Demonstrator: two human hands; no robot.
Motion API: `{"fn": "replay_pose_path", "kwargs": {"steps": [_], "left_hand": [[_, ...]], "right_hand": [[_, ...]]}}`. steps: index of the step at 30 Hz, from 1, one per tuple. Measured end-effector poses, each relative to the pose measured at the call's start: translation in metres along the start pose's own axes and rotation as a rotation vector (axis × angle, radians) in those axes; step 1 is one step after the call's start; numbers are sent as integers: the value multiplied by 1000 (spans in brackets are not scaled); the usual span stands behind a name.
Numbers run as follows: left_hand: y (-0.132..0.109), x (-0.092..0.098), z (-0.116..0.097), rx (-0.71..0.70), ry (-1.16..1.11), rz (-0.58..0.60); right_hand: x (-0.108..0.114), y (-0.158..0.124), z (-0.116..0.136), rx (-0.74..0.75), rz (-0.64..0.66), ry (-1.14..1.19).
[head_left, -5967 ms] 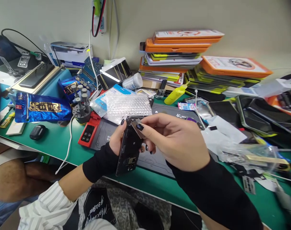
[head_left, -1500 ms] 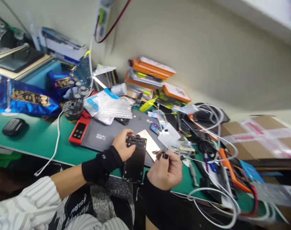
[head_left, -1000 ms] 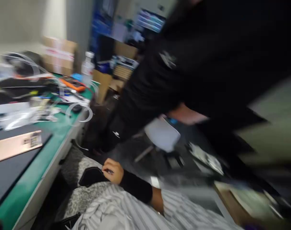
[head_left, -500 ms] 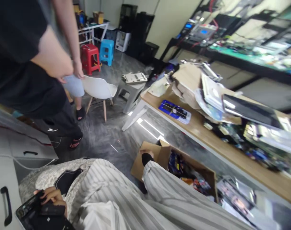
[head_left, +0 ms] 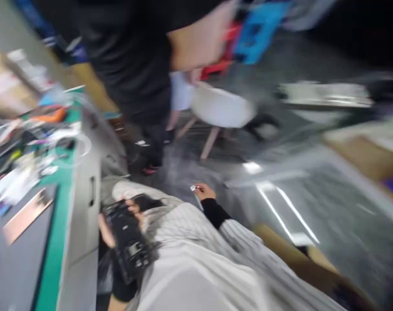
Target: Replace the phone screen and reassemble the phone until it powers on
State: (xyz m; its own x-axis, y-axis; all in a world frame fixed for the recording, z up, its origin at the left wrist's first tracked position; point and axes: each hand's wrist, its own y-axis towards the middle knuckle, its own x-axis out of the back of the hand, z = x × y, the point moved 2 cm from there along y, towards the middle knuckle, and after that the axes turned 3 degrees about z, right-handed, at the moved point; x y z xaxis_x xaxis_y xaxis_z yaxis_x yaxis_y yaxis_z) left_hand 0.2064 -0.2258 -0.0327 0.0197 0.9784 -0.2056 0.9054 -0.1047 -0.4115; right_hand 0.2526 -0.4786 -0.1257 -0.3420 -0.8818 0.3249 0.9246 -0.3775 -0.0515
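Observation:
My left hand (head_left: 106,232) is wrapped round a black opened-up phone (head_left: 128,239), its inner parts facing up, low at the left of my lap. The thumb and fingers grip its long sides. My right hand (head_left: 205,191) is out past my knees, over the floor, its fingers closed in a pinch. Between the fingertips is a small whitish piece (head_left: 193,188), too blurred to name. A dark sleeve cuff shows at the right wrist.
Left, a bench with a green mat (head_left: 63,181) bears clutter and a pink phone (head_left: 28,216). A person in black (head_left: 131,65) stands ahead by a white chair (head_left: 222,106). A cardboard box (head_left: 280,250) lies at lower right. A wooden table (head_left: 361,157) stands at right.
The view has swung left, bringing the bench into sight. My right hand has left the cardboard box and now pinches the small piece. The phone has stayed in my left hand.

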Motion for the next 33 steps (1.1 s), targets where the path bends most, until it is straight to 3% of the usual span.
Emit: {"fn": "replay_pose_path", "kwargs": {"steps": [3,5,9,11,14,17,20,22,27,33], "left_hand": [[-37,28,18,-49,-372,-272],[-47,33,31,-107,-592,-381],[-56,37,58,-235,-947,-501],[-62,38,70,-322,-1085,-521],[-72,40,82,-489,-1152,-607],[-79,45,87,-613,-1008,-866],[-84,49,86,-675,-734,-1169],[-83,51,84,-703,-589,-1293],[-75,58,77,-677,-450,-1377],[-69,61,69,-554,-449,-1425]], "right_hand": [[-84,-2,29,69,422,139],[-114,-12,58,130,666,197],[-140,-54,126,219,1094,187],[-155,-84,150,176,1319,180],[-184,-122,164,83,1599,139],[-209,-142,158,-73,1799,79],[-222,-143,152,-142,1919,55],[-227,-139,151,-134,1943,74],[-239,-127,156,-39,1976,114],[-247,-114,150,-64,1979,28]]}}
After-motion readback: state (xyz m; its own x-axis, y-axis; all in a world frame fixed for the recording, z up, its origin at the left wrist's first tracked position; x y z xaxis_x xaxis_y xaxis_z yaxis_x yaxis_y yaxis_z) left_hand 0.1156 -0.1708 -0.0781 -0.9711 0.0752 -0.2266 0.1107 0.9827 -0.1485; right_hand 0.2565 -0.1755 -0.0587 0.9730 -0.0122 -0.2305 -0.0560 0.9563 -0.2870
